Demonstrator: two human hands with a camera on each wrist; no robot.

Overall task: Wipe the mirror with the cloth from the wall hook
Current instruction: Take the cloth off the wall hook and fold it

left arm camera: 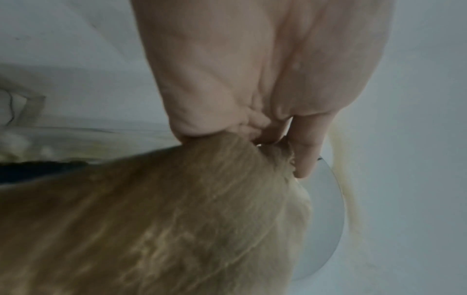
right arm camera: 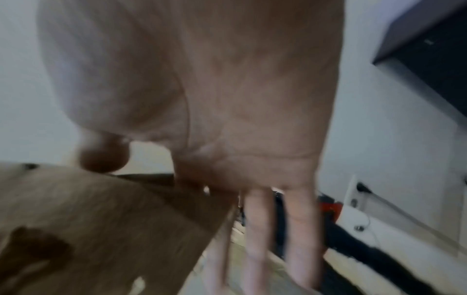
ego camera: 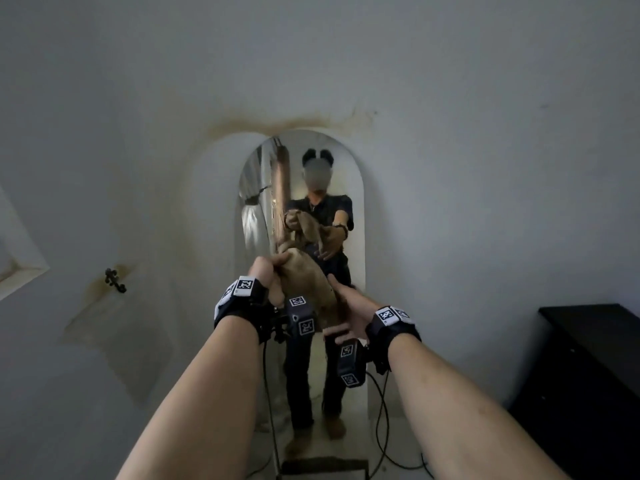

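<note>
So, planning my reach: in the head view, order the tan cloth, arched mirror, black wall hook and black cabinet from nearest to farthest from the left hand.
From the left hand:
1. Tan cloth, in its grip.
2. Arched mirror, ahead.
3. Black wall hook, left.
4. Black cabinet, far right.

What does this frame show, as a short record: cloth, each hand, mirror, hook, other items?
cloth: tan cloth, off the hook, held up in front of the mirror
left hand: left hand grips the cloth's top, bunched
right hand: right hand straight fingers against the cloth's side
mirror: arched mirror, wiping not visibly begun
hook: dark wall hook, bare, left of the mirror
other: black cabinet at right
</note>
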